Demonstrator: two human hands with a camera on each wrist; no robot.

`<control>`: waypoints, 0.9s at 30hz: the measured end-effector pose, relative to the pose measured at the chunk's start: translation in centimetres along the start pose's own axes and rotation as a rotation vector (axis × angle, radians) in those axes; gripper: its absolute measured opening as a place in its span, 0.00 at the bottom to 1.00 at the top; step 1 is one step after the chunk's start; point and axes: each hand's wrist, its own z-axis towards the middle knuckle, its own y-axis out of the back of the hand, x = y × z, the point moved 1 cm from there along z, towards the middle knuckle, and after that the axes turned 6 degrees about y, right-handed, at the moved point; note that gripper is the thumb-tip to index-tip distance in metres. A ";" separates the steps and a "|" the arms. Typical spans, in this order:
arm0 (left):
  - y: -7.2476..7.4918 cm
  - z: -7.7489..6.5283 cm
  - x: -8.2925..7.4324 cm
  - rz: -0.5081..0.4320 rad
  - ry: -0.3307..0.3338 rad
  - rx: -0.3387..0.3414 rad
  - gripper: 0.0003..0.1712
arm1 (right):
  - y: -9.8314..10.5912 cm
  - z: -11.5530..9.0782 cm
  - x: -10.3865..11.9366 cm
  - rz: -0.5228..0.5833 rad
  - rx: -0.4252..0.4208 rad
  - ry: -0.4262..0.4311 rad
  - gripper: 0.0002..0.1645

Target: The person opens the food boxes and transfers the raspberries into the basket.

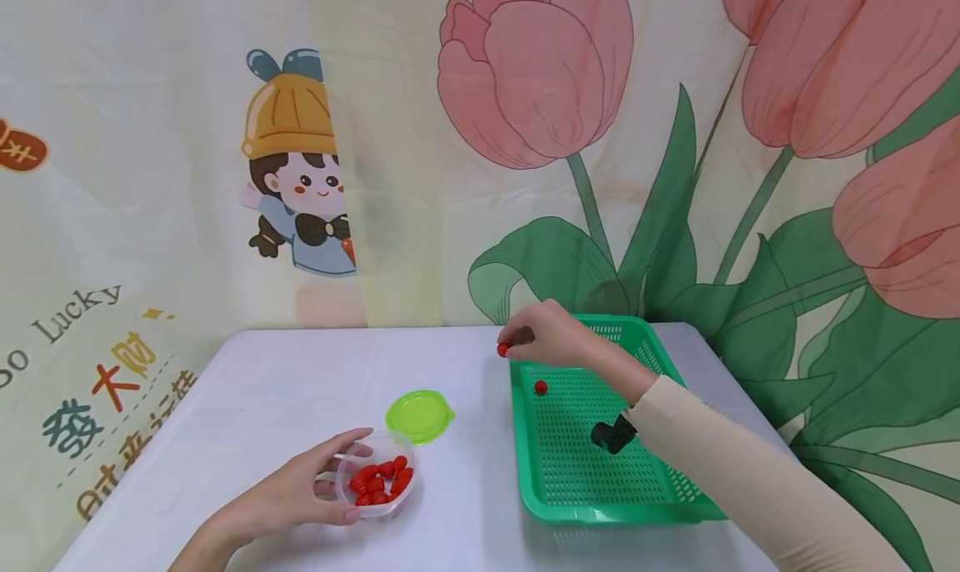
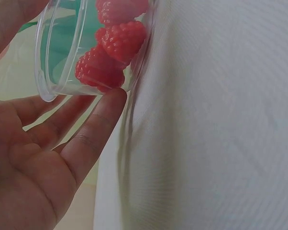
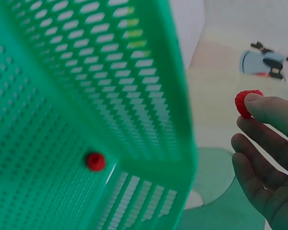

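The right hand (image 1: 551, 335) pinches a red raspberry (image 1: 503, 350) between thumb and forefinger, just off the far left corner of the green basket (image 1: 528, 464) — which stands toward the counter's (image 1: 465, 497) right edge, with a single raspberry (image 1: 541, 387) on its floor near that corner. The left hand (image 1: 292, 489) curls round a clear tub (image 1: 382, 512) (a small heap of raspberries (image 1: 378, 482) inside), nearer the counter's left edge than its right — and a lime-green lid (image 1: 418, 416) lies just beyond it, toward the far edge.
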 end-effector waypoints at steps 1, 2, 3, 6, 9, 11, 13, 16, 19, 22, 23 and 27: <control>0.0 0.0 0.0 -0.001 0.001 0.000 0.56 | 0.1 -0.3 -0.6 -0.004 -0.006 -0.004 0.07; 0.0 0.0 0.0 -0.003 0.002 -0.001 0.56 | 0.3 -0.7 -1.2 -0.006 -0.010 -0.010 0.07; 0.0 0.0 0.0 -0.005 0.003 -0.002 0.56 | 0.3 -1.0 -1.8 -0.011 -0.011 -0.017 0.07; 0.0 0.0 0.0 -0.007 0.004 -0.002 0.56 | 0.4 -1.7 -3.3 -0.024 -0.001 -0.049 0.07; 0.0 -0.1 0.0 -0.003 -0.001 -0.002 0.56 | 0.2 -2.3 -4.5 -0.044 0.016 -0.074 0.07; 0.0 -0.1 0.0 0.001 -0.008 -0.003 0.56 | 0.0 -2.7 -5.2 -0.051 0.032 -0.087 0.07; 0.0 -0.2 0.0 0.004 -0.015 -0.002 0.56 | -0.2 -3.0 -5.9 -0.058 0.048 -0.099 0.07; 0.0 -0.2 0.1 -0.001 -0.024 0.001 0.56 | -0.5 -3.5 -6.7 -0.078 0.075 -0.097 0.07; -0.1 -0.2 0.2 -0.009 -0.032 0.007 0.56 | -0.9 -3.9 -7.5 -0.102 0.100 -0.084 0.06; -0.1 -0.3 0.1 -0.010 -0.040 0.008 0.55 | -1.3 -4.2 -8.2 -0.109 0.118 -0.087 0.07; -0.1 -0.4 0.1 -0.008 -0.043 0.007 0.55 | -1.5 -4.2 -8.4 -0.109 0.122 -0.091 0.07; -0.1 -0.4 0.1 -0.001 -0.049 0.001 0.55 | -2.0 -4.3 -9.1 -0.107 0.142 -0.115 0.08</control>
